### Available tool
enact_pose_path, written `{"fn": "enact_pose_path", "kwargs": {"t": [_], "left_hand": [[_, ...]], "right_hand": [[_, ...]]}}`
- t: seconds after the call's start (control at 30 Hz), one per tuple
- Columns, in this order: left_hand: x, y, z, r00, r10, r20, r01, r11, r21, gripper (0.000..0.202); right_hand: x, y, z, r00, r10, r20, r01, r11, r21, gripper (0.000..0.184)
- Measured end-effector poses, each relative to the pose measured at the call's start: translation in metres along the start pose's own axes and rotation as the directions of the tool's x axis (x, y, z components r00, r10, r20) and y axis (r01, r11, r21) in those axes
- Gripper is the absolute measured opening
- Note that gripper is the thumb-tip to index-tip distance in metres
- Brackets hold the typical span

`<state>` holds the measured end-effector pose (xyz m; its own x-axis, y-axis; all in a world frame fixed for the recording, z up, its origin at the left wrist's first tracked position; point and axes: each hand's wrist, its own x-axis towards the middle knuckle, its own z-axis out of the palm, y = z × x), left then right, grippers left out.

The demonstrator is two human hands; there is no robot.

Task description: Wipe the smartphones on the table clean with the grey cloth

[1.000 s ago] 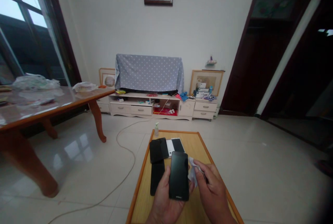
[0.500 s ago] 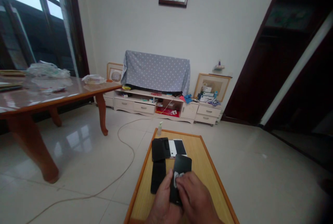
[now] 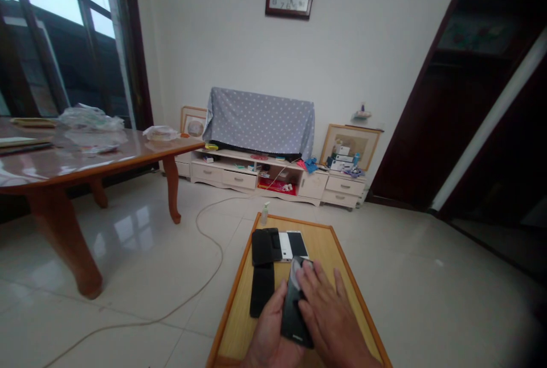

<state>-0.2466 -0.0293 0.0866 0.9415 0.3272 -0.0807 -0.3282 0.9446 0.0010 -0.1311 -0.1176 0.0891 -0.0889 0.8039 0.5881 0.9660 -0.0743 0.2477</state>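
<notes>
My left hand grips a black smartphone from below, its screen tilted up. My right hand lies across the phone, pressing a small white cloth against its upper end. Both hands are over a low wooden board with an orange edge. Just beyond my left hand lies a black phone. Further on are a black phone in a case and a white-framed phone, which touch each other, plus a phone with a white frame and dark screen.
A small pump bottle stands at the board's far edge. A pale cable curves across the tiled floor. To the left stands a wooden table holding plastic bags. A low cream cabinet stands against the far wall.
My right hand has moved from beside the phone onto it, bringing the cloth from the phone's side to its upper end. The phone now leans more. My view has tilted slightly.
</notes>
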Motion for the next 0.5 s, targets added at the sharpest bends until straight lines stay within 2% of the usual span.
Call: {"fn": "enact_pose_path", "kwargs": {"t": [0.03, 0.07, 0.1, 0.17, 0.23, 0.27, 0.33, 0.37, 0.43, 0.47, 0.5], "left_hand": [[0.0, -0.002, 0.002, 0.999, 0.029, 0.032, -0.028, 1.0, -0.006, 0.046], [-0.001, -0.003, 0.004, 0.998, 0.042, 0.05, -0.042, 0.999, 0.001, 0.046], [-0.002, -0.003, 0.004, 0.998, 0.03, 0.046, -0.031, 0.999, 0.017, 0.046], [-0.004, 0.001, 0.002, 0.999, -0.033, -0.011, 0.034, 0.998, 0.053, 0.049], [-0.005, 0.005, -0.003, 0.993, -0.095, -0.065, 0.1, 0.992, 0.078, 0.056], [-0.006, 0.005, -0.004, 0.993, -0.1, -0.066, 0.105, 0.991, 0.079, 0.058], [-0.006, 0.002, -0.004, 0.999, -0.034, -0.013, 0.035, 0.997, 0.062, 0.057], [-0.007, 0.0, -0.002, 1.0, 0.009, 0.022, -0.01, 0.998, 0.055, 0.056], [-0.008, -0.004, 0.002, 0.995, 0.075, 0.073, -0.08, 0.994, 0.072, 0.056], [-0.009, -0.004, 0.004, 0.992, 0.095, 0.078, -0.102, 0.99, 0.093, 0.056], [-0.009, -0.004, 0.004, 0.993, 0.101, 0.068, -0.108, 0.987, 0.119, 0.058]], "right_hand": [[0.002, 0.004, -0.004, 0.996, 0.083, 0.044, -0.084, 0.996, 0.013, 0.055], [0.002, 0.004, -0.005, 0.991, 0.117, 0.062, -0.118, 0.993, 0.024, 0.057], [-0.001, 0.002, -0.004, 0.995, 0.09, 0.046, -0.091, 0.995, 0.035, 0.058], [-0.01, -0.008, 0.004, 0.993, -0.108, -0.049, 0.11, 0.993, 0.036, 0.056], [-0.016, -0.018, 0.009, 0.939, -0.306, -0.154, 0.311, 0.95, 0.01, 0.049], [-0.014, -0.019, 0.007, 0.927, -0.339, -0.163, 0.345, 0.938, 0.012, 0.049], [-0.004, -0.013, -0.004, 0.967, -0.244, -0.069, 0.248, 0.966, 0.068, 0.053], [0.004, -0.007, -0.011, 0.989, -0.146, 0.019, 0.144, 0.984, 0.103, 0.058], [0.015, 0.004, -0.024, 0.994, 0.043, 0.099, -0.055, 0.99, 0.126, 0.062], [0.017, 0.006, -0.026, 0.99, 0.085, 0.117, -0.1, 0.987, 0.127, 0.064], [0.015, 0.004, -0.025, 0.992, 0.076, 0.106, -0.089, 0.988, 0.127, 0.066]]}}
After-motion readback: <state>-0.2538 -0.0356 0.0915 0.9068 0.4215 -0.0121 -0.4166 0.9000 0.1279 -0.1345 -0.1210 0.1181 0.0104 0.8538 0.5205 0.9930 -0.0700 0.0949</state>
